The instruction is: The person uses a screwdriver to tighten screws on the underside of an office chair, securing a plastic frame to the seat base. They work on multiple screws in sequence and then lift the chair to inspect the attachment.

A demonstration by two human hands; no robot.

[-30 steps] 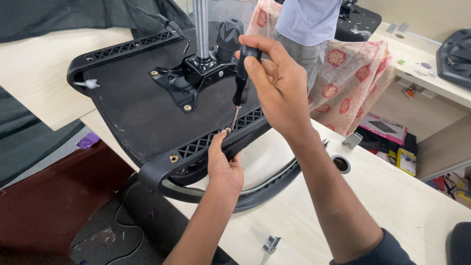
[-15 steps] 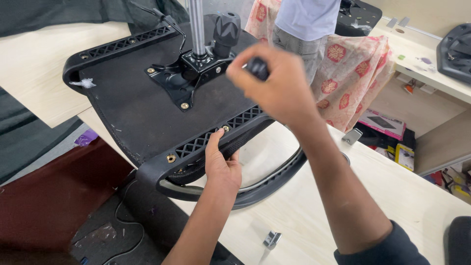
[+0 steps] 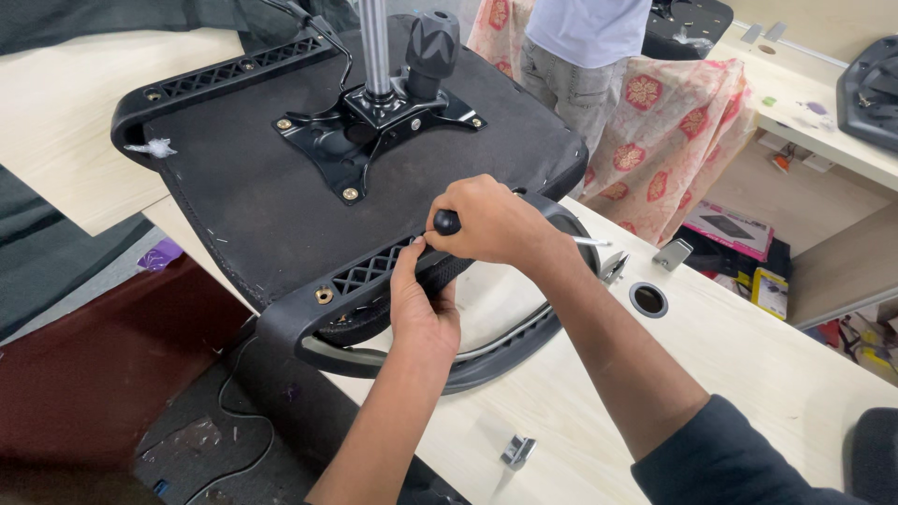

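An upside-down black office chair seat (image 3: 262, 187) lies on a pale wooden table (image 3: 748, 355), its metal mechanism plate (image 3: 369, 126) and chrome gas column (image 3: 374, 47) pointing up. My right hand (image 3: 496, 224) is shut on a black-handled screwdriver (image 3: 447, 223), held low and nearly flat over the black armrest bracket (image 3: 374, 266). My left hand (image 3: 421, 299) rests on that bracket, fingertips pinched at the screwdriver's tip. The tip itself is hidden by my fingers. A curved black armrest loop (image 3: 505, 351) hangs below the seat edge.
A person in a white shirt (image 3: 585, 37) stands behind the seat beside a floral cloth (image 3: 683, 131). Small metal brackets (image 3: 516, 451) (image 3: 672, 254) and a round cable hole (image 3: 648, 299) are on the table. Boxes (image 3: 730, 229) sit on the floor at right. Another black chair part (image 3: 870, 84) lies far right.
My right hand has come down from above the seat mechanism to the armrest bracket, tipping the screwdriver from upright to nearly flat. My left hand stayed on the bracket.
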